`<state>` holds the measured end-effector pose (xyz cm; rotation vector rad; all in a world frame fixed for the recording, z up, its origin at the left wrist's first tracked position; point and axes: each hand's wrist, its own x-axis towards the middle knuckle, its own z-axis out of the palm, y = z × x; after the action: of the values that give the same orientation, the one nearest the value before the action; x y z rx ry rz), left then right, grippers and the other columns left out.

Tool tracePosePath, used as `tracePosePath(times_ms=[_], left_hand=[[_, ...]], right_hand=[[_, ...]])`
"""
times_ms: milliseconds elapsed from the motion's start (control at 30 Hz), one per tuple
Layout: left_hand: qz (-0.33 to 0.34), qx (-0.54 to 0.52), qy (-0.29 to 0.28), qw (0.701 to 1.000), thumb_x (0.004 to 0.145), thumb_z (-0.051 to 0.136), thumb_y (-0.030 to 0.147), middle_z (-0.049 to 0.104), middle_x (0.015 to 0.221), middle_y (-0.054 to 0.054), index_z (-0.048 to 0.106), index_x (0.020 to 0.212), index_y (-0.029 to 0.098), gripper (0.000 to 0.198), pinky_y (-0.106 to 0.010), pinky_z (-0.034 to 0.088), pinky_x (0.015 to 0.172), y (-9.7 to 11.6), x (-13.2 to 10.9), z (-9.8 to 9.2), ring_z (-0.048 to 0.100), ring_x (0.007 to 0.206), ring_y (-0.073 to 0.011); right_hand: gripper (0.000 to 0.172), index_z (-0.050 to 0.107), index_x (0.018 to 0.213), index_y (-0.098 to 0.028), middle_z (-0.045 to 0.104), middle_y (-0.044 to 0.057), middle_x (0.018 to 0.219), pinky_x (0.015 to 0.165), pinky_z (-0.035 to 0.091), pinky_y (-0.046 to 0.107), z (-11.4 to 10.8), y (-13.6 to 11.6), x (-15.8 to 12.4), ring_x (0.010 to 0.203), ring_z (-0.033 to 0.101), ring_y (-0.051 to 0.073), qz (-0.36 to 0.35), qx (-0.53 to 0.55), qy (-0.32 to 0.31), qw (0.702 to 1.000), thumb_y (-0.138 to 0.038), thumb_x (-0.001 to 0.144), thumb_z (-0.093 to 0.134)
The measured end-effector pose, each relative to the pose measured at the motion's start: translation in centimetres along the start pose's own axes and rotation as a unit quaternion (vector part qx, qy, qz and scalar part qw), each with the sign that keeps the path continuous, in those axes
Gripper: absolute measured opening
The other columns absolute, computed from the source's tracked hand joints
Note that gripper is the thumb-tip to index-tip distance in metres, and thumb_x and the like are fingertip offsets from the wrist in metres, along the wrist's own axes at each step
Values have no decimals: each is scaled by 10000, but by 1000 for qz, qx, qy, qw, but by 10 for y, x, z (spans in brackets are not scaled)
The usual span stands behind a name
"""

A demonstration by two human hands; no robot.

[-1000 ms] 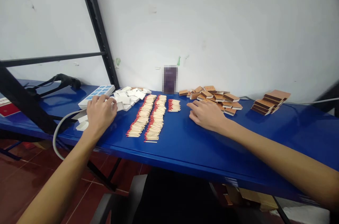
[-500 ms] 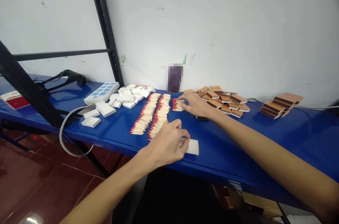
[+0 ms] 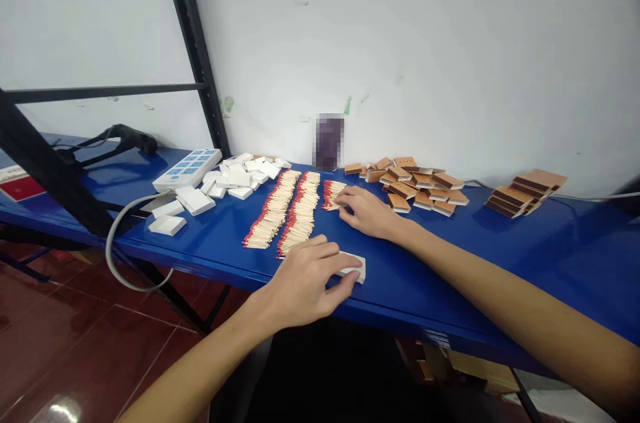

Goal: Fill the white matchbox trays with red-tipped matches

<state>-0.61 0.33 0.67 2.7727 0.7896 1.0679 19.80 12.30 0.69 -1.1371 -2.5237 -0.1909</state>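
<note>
My left hand (image 3: 315, 283) is at the table's front edge, thumb and forefinger closed around the right end of a white matchbox tray (image 3: 356, 266). The hand hides part of the tray, and its inside is hard to see. Farther back, my right hand (image 3: 369, 211) has its curled fingertips on the right side of a short row of red-headed matches (image 3: 330, 194). How many matches are between those fingers is hidden. Two longer rows of matches, a left one (image 3: 274, 211) and a right one (image 3: 303, 213), lie left of my hands.
White trays (image 3: 240, 176) are heaped at the left beside a white power strip (image 3: 187, 170) with a grey cable (image 3: 111, 253). Brown matchbox sleeves (image 3: 403, 190) lie in a pile at the right, with stacked sleeves (image 3: 527, 192) beyond. A blurred dark object (image 3: 329, 142) leans on the wall.
My left hand has shifted right along the tray, its fingers now reaching the right end. My right hand has drawn slightly nearer, its fingers still at the short match row. The view has shifted slightly.
</note>
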Motion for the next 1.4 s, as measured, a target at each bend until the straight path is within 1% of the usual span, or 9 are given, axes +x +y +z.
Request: tracePosePath(times_ms=[167, 300, 533, 633, 733, 933, 1033, 1233, 1400], left_hand=[[65, -19, -31, 997, 1019, 436, 310, 599, 790, -34, 677, 1086, 170, 287, -285, 390, 709, -1, -12, -5, 487, 755, -164], [132, -39, -62, 989, 1010, 438, 401, 628, 865, -43, 654, 1129, 189, 326, -299, 383, 733, -5, -16, -7, 492, 776, -165], [160, -67, -74, 982, 1012, 441, 220, 647, 882, -33, 635, 1033, 179, 199, -312, 376, 726, -6, -17, -9, 535, 792, -149], [152, -95, -78, 981, 1008, 422, 225, 654, 884, -47, 627, 1044, 159, 219, -324, 389, 737, -5, -17, -12, 547, 785, -156], [121, -94, -77, 985, 1005, 411, 277, 652, 912, -66, 630, 1071, 153, 260, -336, 412, 767, -4, -18, -13, 556, 808, -172], [88, 23, -14, 996, 949, 491, 191, 638, 981, -73, 626, 1094, 164, 200, -340, 453, 787, -4, -24, -3, 557, 858, -189], [79, 69, 2, 995, 933, 506, 182, 626, 1113, -101, 616, 1128, 169, 224, -384, 470, 861, -5, -26, 1, 577, 971, -223], [47, 132, -48, 989, 962, 485, 288, 551, 1367, -108, 589, 1203, 195, 278, -450, 459, 983, 2, -25, 3, 543, 1187, -270], [35, 157, -82, 984, 986, 434, 319, 495, 1449, -110, 540, 1297, 212, 346, -465, 457, 1018, 5, -24, 5, 480, 1310, -279]], right_hand=[[216, 692, 965, -152, 660, 134, 1084, 895, 462, 377, 0, -7, -5, 1027, 599, 257, 10, -5, -7, 1000, -179, 911, 485], [209, 690, 955, -153, 659, 133, 1090, 885, 462, 378, -3, -12, -8, 1025, 600, 260, 10, -17, -17, 1000, -192, 920, 487], [184, 691, 964, -155, 667, 126, 1057, 855, 472, 377, -6, -18, -15, 988, 601, 253, -12, 7, 32, 999, -211, 917, 523], [186, 704, 952, -160, 675, 114, 1018, 858, 472, 375, -7, -18, -17, 970, 605, 244, -23, 24, 45, 998, -190, 915, 525], [192, 717, 942, -164, 674, 109, 992, 850, 474, 377, -7, -17, -19, 953, 608, 242, -30, 34, 32, 998, -190, 915, 529], [213, 719, 984, -165, 662, 102, 985, 815, 479, 354, -5, -20, -24, 949, 599, 233, -14, 32, 32, 999, -208, 926, 518], [216, 722, 959, -169, 654, 99, 958, 797, 477, 343, -5, -20, -24, 938, 600, 230, -2, 29, 22, 999, -207, 928, 512], [207, 719, 959, -165, 664, 89, 951, 786, 476, 323, -2, -16, -21, 898, 609, 209, -12, 61, 30, 998, -142, 900, 522], [242, 718, 983, -173, 692, 81, 954, 789, 471, 316, 1, -15, -21, 898, 617, 204, 4, 81, 58, 995, -77, 858, 534]])
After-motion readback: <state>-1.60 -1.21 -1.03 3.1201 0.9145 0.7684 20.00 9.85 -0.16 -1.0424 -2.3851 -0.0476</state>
